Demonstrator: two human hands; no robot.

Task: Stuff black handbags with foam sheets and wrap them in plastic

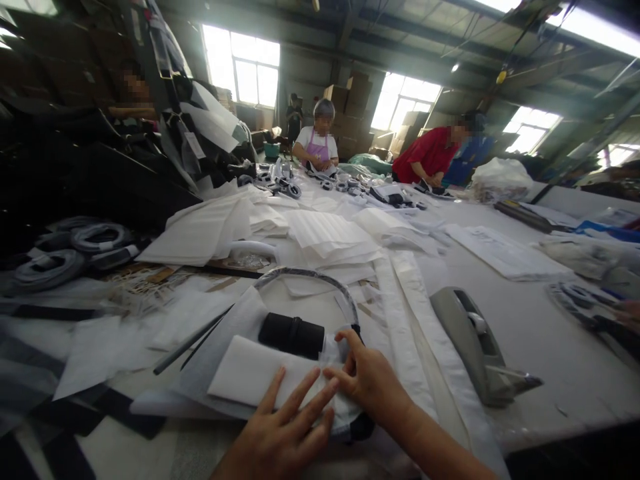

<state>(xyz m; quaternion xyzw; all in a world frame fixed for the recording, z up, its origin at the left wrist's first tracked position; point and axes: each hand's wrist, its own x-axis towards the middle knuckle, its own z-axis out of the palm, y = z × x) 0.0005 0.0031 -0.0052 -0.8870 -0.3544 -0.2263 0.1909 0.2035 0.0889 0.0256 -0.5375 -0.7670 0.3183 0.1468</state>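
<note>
Flatly, both hands (287, 430) (367, 380) press white wrap (250, 377).

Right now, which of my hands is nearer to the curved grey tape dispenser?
Right. The right hand sits just left of the curved grey tape dispenser, apart from it; the left hand lies farther left, flat on the white foam sheet.

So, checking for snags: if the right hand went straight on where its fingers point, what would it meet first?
Probably the black roll, lying on the white wrapping just past the fingertips of the right hand; depth is hard to judge.
</note>
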